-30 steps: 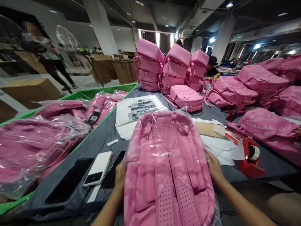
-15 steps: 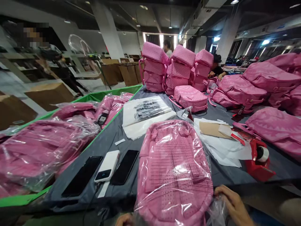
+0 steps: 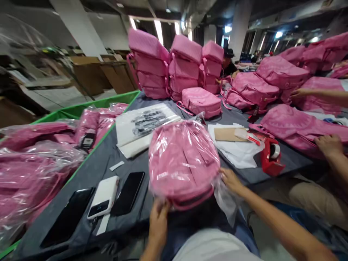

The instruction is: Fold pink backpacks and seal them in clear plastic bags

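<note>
A pink backpack (image 3: 185, 159) in a clear plastic bag lies at the table's front edge, its near end tipped toward me. My left hand (image 3: 159, 219) grips its lower left corner. At the lower right, my right hand (image 3: 231, 180) has its fingers closed on the bag's side, where loose plastic (image 3: 225, 203) hangs down. Behind the backpack are printed white plastic bags (image 3: 146, 121). Two black phones (image 3: 129, 192) and a white power bank (image 3: 103, 197) lie left of it.
A green-edged bin (image 3: 108, 136) on the left holds bagged pink backpacks. Stacked pink backpacks (image 3: 150, 69) stand at the back. A red tape dispenser (image 3: 272, 157) and white paper (image 3: 236, 152) lie right. A co-worker's hand (image 3: 330, 145) touches a pink backpack (image 3: 293, 127).
The view has swung right and down. The bagged backpack now shows a different face, with its near end tilted, and both hands still hold it. A co-worker's arms have come into view at right.
</note>
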Motion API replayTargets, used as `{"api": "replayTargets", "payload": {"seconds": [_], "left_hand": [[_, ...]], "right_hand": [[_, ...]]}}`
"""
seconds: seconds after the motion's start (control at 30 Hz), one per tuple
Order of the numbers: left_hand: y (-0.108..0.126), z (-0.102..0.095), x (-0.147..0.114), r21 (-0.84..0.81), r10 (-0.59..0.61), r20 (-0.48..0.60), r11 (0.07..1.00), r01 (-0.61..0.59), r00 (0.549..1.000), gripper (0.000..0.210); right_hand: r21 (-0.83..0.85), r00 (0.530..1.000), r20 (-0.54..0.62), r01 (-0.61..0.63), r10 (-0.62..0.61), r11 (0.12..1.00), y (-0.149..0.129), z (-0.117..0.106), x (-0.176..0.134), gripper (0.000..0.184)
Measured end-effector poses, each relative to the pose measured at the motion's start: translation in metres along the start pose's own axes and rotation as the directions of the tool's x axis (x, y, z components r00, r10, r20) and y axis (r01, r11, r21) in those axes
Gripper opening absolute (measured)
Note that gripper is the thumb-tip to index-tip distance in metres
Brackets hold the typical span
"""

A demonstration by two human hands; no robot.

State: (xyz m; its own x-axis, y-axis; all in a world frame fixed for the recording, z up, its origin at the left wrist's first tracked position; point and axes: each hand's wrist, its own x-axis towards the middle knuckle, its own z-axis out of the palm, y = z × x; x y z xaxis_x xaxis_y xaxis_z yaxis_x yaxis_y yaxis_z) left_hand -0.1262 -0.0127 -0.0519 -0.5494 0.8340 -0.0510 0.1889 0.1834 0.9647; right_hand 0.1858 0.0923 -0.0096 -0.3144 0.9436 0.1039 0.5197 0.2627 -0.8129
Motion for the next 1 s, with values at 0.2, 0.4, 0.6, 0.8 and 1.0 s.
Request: {"api": "replayTargets", "payload": {"seconds": [0.2,0.4,0.6,0.8,1.0], "left_hand": [[-0.006,-0.038,0.020,-0.078,-0.025,-0.464,0.997,-0.013,0.886,0.047],[-0.025,-0.001,-0.047,-0.199,-0.319,0.335,0.896,0.398,0.886,0.063],[0.007,0.105,-0.036,0.038,0.296,0.518,0.929,-0.368,0.802,0.046],[-0.005,0.151,-0.034,0.418,0.385,0.509,0.671,-0.612,0.770,0.064],[-0.002,0.142,-0.036,0.360,0.333,0.415,0.794,-0.489,0.846,0.073]], "right_hand": [[-0.127,0.915,-0.391,-0.166,0.105,0.978,0.017,-0.080,0.045,0.021],[-0.350,0.794,-0.527,0.123,-0.304,0.929,-0.007,-0.064,-0.075,0.025],[-0.576,0.897,-0.122,0.285,-0.425,0.766,-0.031,0.030,-0.066,0.050],[-0.716,0.961,-0.141,0.068,-0.239,0.695,0.016,0.040,-0.037,0.061],[-0.680,0.998,0.038,0.062,-0.049,0.730,-0.005,0.000,-0.067,0.046]]}}
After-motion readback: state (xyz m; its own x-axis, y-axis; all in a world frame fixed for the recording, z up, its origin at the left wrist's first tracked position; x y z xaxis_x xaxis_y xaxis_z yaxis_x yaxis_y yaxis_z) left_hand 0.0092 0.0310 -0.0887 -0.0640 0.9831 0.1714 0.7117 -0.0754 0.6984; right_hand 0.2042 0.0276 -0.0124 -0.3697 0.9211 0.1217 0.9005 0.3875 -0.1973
